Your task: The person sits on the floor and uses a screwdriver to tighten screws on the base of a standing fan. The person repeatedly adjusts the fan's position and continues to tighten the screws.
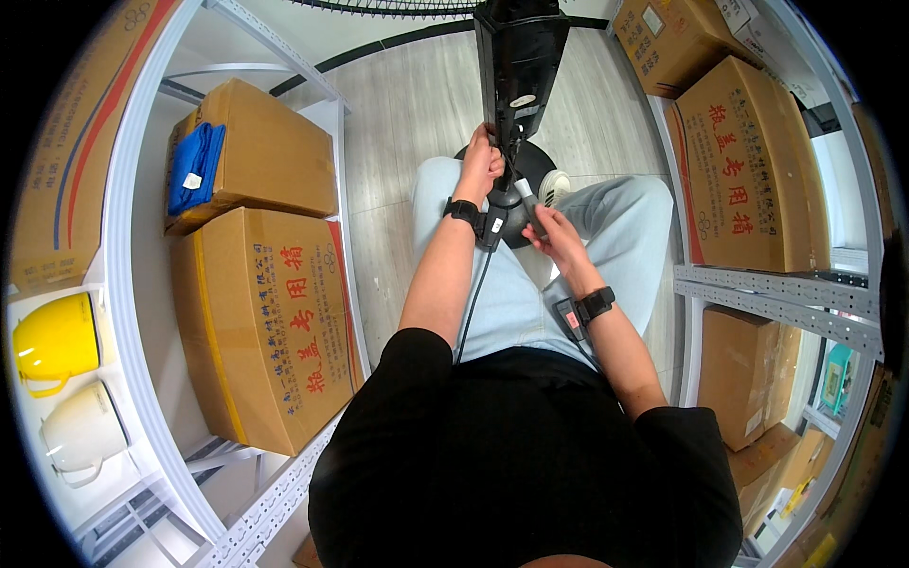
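A black pedestal fan (523, 66) stands upright in front of me, its housing above a round base (538, 166). My left hand (481, 163) is closed at the lower left side of the housing, fingers curled against it. Whether a small part is pinched there is hidden. To its right, my right hand (561, 239) is closed around a slim tool with a grey handle and white collar (531, 204). The tool points up toward the underside of the housing; its tip is hard to make out, so its kind is unclear.
Metal shelves flank me. On the left are cardboard boxes (270, 322), a folded blue cloth (196, 170), a yellow mug (57, 344) and a white mug (85, 434). More cardboard boxes (748, 170) fill the right shelf. The fan's wire grille (388, 9) shows at the far edge.
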Demonstrator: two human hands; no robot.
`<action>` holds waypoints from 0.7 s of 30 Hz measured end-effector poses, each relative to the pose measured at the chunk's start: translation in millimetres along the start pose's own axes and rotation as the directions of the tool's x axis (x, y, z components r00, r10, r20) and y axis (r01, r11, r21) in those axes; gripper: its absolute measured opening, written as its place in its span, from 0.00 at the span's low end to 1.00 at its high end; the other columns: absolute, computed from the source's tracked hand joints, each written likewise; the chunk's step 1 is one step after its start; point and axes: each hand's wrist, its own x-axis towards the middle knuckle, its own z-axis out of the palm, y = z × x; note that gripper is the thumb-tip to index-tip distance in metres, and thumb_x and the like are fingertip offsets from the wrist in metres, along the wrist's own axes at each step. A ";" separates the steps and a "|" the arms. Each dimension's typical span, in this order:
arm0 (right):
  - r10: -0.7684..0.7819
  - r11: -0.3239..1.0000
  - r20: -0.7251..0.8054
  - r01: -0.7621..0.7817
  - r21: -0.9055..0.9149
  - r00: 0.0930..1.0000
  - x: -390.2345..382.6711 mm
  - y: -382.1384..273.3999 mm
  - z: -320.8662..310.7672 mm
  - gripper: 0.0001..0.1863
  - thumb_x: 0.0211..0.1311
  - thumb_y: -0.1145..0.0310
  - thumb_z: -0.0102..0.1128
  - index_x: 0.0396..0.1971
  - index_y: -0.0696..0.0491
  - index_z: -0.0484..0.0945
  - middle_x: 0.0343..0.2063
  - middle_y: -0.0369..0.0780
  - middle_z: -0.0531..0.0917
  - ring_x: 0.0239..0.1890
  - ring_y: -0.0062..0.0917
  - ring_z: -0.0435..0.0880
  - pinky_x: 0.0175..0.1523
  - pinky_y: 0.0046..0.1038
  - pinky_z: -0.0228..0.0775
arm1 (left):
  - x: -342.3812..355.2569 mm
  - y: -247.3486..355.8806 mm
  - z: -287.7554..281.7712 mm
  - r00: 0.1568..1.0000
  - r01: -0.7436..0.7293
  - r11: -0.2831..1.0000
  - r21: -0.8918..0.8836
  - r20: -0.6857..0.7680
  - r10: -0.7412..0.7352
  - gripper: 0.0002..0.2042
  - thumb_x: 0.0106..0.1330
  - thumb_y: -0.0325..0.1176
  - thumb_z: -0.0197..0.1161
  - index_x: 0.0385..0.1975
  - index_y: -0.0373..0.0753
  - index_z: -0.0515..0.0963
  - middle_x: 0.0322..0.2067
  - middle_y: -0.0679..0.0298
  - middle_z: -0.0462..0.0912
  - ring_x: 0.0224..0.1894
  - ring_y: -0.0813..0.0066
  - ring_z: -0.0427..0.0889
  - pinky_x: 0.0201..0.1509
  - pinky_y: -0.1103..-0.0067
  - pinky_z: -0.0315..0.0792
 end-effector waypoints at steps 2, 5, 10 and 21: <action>-0.087 0.995 -0.045 0.084 -0.055 0.995 0.1 4.9 0.5 0.22 0.61 0.49 0.58 0.43 0.52 0.72 0.31 0.33 0.79 0.31 0.17 0.80 0.33 0.16 0.70 | 1.1 -0.9 -0.6 1.000 0.004 1.000 -0.004 0.000 -0.004 0.11 0.73 0.47 0.38 0.42 0.52 0.66 0.12 0.74 0.51 0.11 0.86 0.49 0.11 0.87 0.44; -0.098 0.994 -0.021 0.097 -0.046 0.995 3.1 6.6 -4.9 0.21 0.62 0.50 0.56 0.44 0.53 0.71 0.31 0.34 0.79 0.31 0.17 0.80 0.33 0.17 0.71 | 1.0 -0.4 0.8 1.000 0.020 1.000 -0.009 -0.020 -0.021 0.12 0.73 0.49 0.38 0.44 0.52 0.66 0.11 0.74 0.51 0.10 0.86 0.49 0.11 0.87 0.44; 0.032 0.999 0.063 -0.034 0.036 0.998 3.1 2.2 -7.9 0.21 0.66 0.50 0.50 0.44 0.54 0.71 0.31 0.35 0.80 0.31 0.19 0.82 0.31 0.17 0.72 | 0.7 0.6 3.3 0.998 0.041 0.999 -0.004 -0.053 -0.042 0.15 0.73 0.51 0.37 0.48 0.53 0.66 0.11 0.74 0.51 0.10 0.85 0.49 0.11 0.87 0.44; -0.039 0.998 0.053 0.041 -0.045 0.998 6.0 5.0 -8.1 0.25 0.59 0.52 0.62 0.49 0.51 0.69 0.34 0.32 0.78 0.31 0.15 0.79 0.32 0.16 0.65 | -1.1 1.9 6.3 0.998 0.038 0.999 -0.032 -0.053 -0.039 0.12 0.73 0.49 0.39 0.37 0.52 0.67 0.10 0.75 0.52 0.09 0.86 0.50 0.10 0.85 0.42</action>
